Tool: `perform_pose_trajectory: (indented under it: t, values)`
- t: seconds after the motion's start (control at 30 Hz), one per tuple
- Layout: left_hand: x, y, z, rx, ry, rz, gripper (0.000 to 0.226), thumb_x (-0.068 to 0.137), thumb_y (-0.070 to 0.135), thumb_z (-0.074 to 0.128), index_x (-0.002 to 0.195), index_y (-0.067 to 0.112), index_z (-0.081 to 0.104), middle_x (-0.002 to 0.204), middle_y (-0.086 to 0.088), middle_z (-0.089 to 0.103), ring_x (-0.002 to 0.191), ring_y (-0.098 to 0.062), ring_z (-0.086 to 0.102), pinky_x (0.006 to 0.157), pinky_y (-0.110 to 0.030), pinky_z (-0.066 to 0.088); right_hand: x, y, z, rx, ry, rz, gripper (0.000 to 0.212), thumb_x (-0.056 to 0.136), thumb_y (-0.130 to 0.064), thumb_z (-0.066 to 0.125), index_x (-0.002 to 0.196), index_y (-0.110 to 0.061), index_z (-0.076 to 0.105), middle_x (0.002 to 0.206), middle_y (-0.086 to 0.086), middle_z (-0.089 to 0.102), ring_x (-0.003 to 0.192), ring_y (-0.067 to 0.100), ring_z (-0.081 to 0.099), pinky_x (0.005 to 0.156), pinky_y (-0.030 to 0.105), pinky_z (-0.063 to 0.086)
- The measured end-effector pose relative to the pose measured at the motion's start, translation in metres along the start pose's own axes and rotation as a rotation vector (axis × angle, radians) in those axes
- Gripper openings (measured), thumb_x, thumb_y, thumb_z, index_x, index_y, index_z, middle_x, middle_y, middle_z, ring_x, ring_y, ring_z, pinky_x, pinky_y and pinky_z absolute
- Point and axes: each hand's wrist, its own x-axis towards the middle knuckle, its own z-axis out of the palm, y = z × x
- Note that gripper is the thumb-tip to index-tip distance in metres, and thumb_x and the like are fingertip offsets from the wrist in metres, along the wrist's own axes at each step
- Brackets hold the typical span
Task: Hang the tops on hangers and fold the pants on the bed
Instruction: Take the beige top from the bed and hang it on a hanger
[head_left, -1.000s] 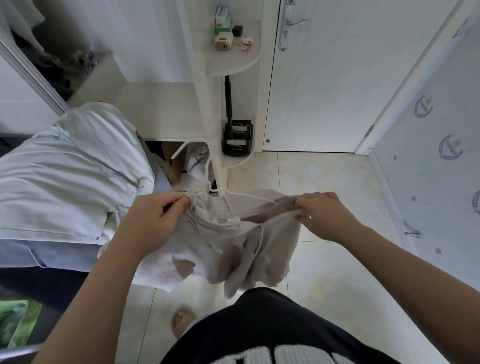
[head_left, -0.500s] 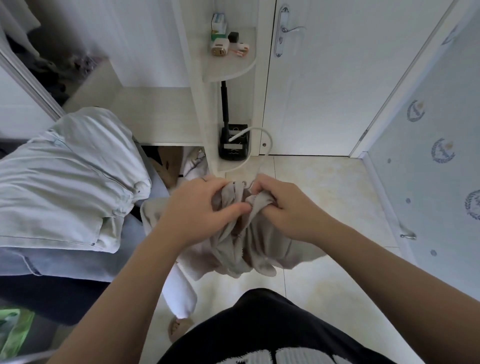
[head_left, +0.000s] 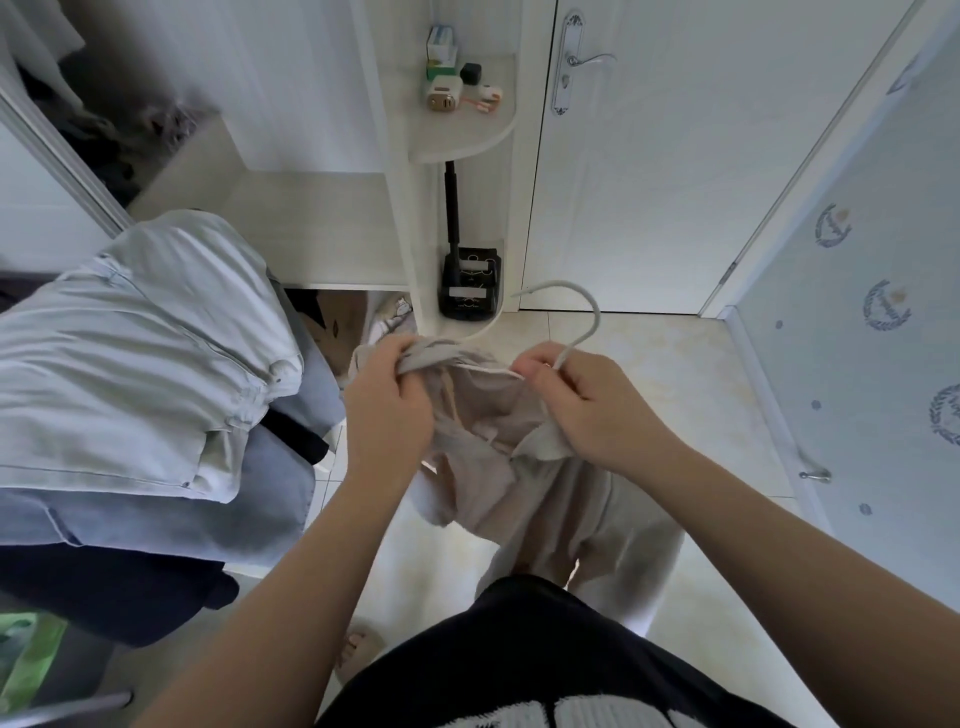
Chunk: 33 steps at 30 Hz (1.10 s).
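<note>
Plainly, from the head view, the risk sits at the neckline. The beige top (head_left: 498, 467) is bunched between both hands, and only the hook of the white hanger (head_left: 596, 314) shows, rising just beyond the right hand (head_left: 592, 410). The hanger's shoulders are hidden in the cloth, so I cannot tell whether both are seated inside. If one is not, the top will likely slide off to that side once the hands let go. A hard tug by the left hand (head_left: 387, 415) could also drag the collar off the hanger's end or stretch it.

The left hand clenches a gathered fold of the top at its far upper edge, knuckles up, wrist bent slightly inward. The right hand pinches the hanger's neck together with the collar edge, fingers curled, thumb pointing toward the left hand. Both forearms reach forward from the body, and the hands are near each other but apart. The rest of the top hangs below the hands toward the tiled floor (head_left: 675, 389).

Left of the left hand, pale jeans (head_left: 145, 353) lie heaped over a blue garment (head_left: 270, 499), judged not yet folded.
</note>
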Motion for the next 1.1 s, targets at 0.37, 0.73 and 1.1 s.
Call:
perform_pose_trajectory:
  t: [0.37,0.73,1.1]
  values:
    - [0.025,0.000,-0.013,0.070,-0.296,-0.012,0.031,0.095,0.000,0.049,0.111,0.014,0.072,0.084,0.001,0.070,0.065,-0.008,0.057,0.060,-0.016,0.042,-0.006,-0.005,-0.004,-0.440,-0.295,0.018,0.046,0.105,-0.043,0.043,0.060,-0.037,0.050,0.072,-0.002,0.068,0.073,0.016,0.060,0.075,0.040,0.052]
    - [0.018,0.012,-0.022,-0.008,-0.563,-0.075,0.018,0.094,0.021,0.068,0.109,0.025,0.074,0.093,0.000,0.072,0.086,-0.025,0.066,0.074,-0.034,0.055,0.008,-0.011,-0.005,-0.373,-0.298,-0.039,0.051,0.104,-0.038,0.048,0.061,-0.013,0.057,0.072,-0.012,0.066,0.057,0.013,0.053,0.066,0.040,0.049]
    - [0.025,-0.010,-0.019,0.250,-0.485,0.313,0.019,0.103,0.023,0.055,0.096,0.012,0.069,0.077,0.009,0.059,0.075,-0.016,0.057,0.073,-0.043,0.049,0.018,-0.004,-0.028,-0.095,-0.059,-0.036,0.010,0.093,-0.028,0.069,0.088,-0.021,0.072,0.086,-0.011,0.072,0.071,-0.001,0.059,0.067,0.016,0.041]
